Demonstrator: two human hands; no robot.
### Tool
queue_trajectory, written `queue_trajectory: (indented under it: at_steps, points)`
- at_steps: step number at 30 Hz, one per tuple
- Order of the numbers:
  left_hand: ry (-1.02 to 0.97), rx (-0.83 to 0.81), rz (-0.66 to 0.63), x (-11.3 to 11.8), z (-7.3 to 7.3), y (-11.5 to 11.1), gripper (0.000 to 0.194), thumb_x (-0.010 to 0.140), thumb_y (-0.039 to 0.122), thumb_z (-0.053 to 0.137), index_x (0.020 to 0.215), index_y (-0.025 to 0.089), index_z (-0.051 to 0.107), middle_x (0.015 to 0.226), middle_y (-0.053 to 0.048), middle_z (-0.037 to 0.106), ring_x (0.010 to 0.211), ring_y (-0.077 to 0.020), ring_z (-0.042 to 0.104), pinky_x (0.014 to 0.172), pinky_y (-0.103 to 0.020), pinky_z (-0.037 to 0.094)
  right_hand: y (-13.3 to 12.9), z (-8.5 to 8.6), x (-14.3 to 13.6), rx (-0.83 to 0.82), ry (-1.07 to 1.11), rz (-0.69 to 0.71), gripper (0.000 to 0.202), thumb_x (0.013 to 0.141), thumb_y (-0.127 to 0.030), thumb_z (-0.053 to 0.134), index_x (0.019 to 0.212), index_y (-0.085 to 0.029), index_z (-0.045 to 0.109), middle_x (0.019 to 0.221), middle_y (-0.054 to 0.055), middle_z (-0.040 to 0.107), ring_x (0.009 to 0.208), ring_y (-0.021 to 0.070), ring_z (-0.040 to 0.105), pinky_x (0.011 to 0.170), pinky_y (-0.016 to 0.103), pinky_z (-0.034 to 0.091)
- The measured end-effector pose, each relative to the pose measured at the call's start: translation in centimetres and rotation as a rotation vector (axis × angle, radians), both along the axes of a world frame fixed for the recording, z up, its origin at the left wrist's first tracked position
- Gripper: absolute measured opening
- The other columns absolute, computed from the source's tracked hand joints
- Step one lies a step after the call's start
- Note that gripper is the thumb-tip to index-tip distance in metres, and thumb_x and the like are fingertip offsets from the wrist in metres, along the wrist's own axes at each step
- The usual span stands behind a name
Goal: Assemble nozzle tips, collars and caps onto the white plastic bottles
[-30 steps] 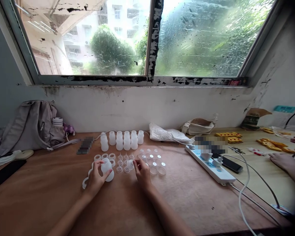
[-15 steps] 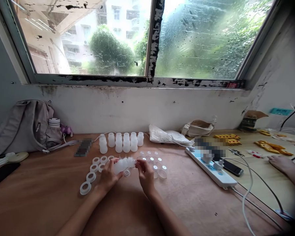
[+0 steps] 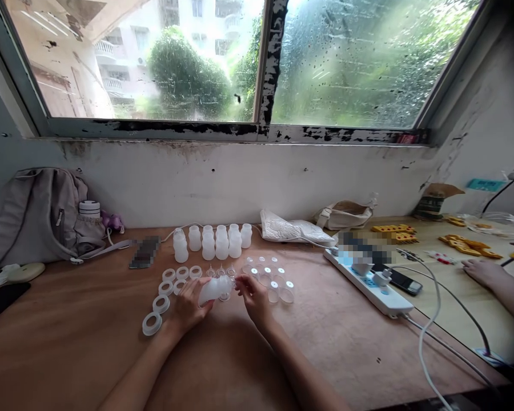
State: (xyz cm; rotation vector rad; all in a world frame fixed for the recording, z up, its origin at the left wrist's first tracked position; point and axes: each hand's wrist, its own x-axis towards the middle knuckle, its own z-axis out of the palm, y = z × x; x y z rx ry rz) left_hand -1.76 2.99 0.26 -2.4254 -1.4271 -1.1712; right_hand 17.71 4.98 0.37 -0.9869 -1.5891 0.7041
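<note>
A frosted white bottle (image 3: 211,290) lies tilted on its side above the table, its neck toward the right. My left hand (image 3: 189,305) is wrapped round its body. At the bottle's mouth, the fingertips of my right hand (image 3: 256,301) are pinched together; whatever small part they grip is too small to make out. Several translucent rings (image 3: 152,324) lie left of my left hand. Clear teats (image 3: 221,270) stand just behind the bottle. Right of them are several clear round caps (image 3: 286,293) and small white discs (image 3: 274,284).
Several frosted bottles (image 3: 208,245) stand in rows at the back. A white power strip (image 3: 385,302) with cables lies to the right. Beyond it, another person's hand (image 3: 480,271) rests near yellow parts (image 3: 466,245). A grey backpack (image 3: 38,217) sits at the left.
The view has tipped slightly downward. My left hand still holds the bottle, and my right fingers stay at its mouth. On the right, a yellow-handled tool shows more by the other person's hand.
</note>
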Motion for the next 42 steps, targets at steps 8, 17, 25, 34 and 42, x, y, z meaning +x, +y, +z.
queue_trajectory:
  at_steps: [8, 17, 25, 34, 42]
  points:
    - [0.033, 0.013, -0.061, -0.5, 0.3, -0.2, 0.04, 0.069, 0.018, 0.055, 0.108, 0.022, 0.044, 0.101, -0.006, 0.058, 0.094, -0.0215, 0.054, 0.082, -0.036, 0.044, -0.3, 0.3, 0.0, 0.073, -0.226, -0.065, 0.031, 0.084, -0.036, 0.041, 0.059, -0.018, 0.045, 0.054, -0.002, 0.047, 0.048, 0.0098, 0.042, 0.047, 0.022, 0.032]
    - [0.059, 0.017, -0.093, -0.8, 0.1, -0.1, 0.04, 0.069, 0.017, 0.053, 0.108, 0.021, 0.043, 0.101, -0.006, 0.058, 0.095, -0.0211, 0.053, 0.083, -0.036, 0.042, -0.7, 1.0, 0.1, 0.059, -0.26, -0.026, 0.033, 0.083, -0.034, 0.042, 0.055, -0.018, 0.035, 0.05, -0.005, 0.033, 0.045, 0.0079, 0.032, 0.046, 0.021, 0.023]
    - [0.027, -0.039, -0.124, -0.7, 0.2, -0.3, 0.038, 0.07, 0.017, 0.053, 0.108, 0.022, 0.045, 0.101, -0.006, 0.059, 0.095, -0.0213, 0.053, 0.085, -0.037, 0.041, -0.8, 1.1, 0.1, 0.041, -0.245, 0.019, 0.032, 0.083, -0.032, 0.041, 0.054, -0.019, 0.037, 0.05, -0.004, 0.036, 0.046, 0.0095, 0.033, 0.046, 0.023, 0.022]
    - [-0.577, -0.671, -0.324, 1.9, 1.7, -2.1, 0.044, 0.068, 0.038, 0.059, 0.104, 0.017, 0.046, 0.094, -0.007, 0.06, 0.084, -0.0203, 0.057, 0.07, -0.03, 0.045, -1.3, 2.8, 0.4, -0.265, 0.297, 0.373, 0.038, 0.074, -0.04, 0.055, 0.107, -0.022, 0.05, 0.096, 0.005, 0.058, 0.084, 0.0176, 0.054, 0.07, 0.027, 0.043]
    - [-0.775, -0.94, -0.25, 4.5, 1.4, -3.5, 0.05, 0.063, 0.042, 0.061, 0.104, 0.015, 0.047, 0.081, -0.006, 0.061, 0.071, -0.0189, 0.057, 0.062, -0.027, 0.042, -1.5, 2.3, -0.2, -0.361, 0.223, 0.293, 0.023, 0.068, -0.041, 0.062, 0.07, -0.018, 0.06, 0.066, 0.002, 0.059, 0.065, 0.0165, 0.054, 0.063, 0.028, 0.042]
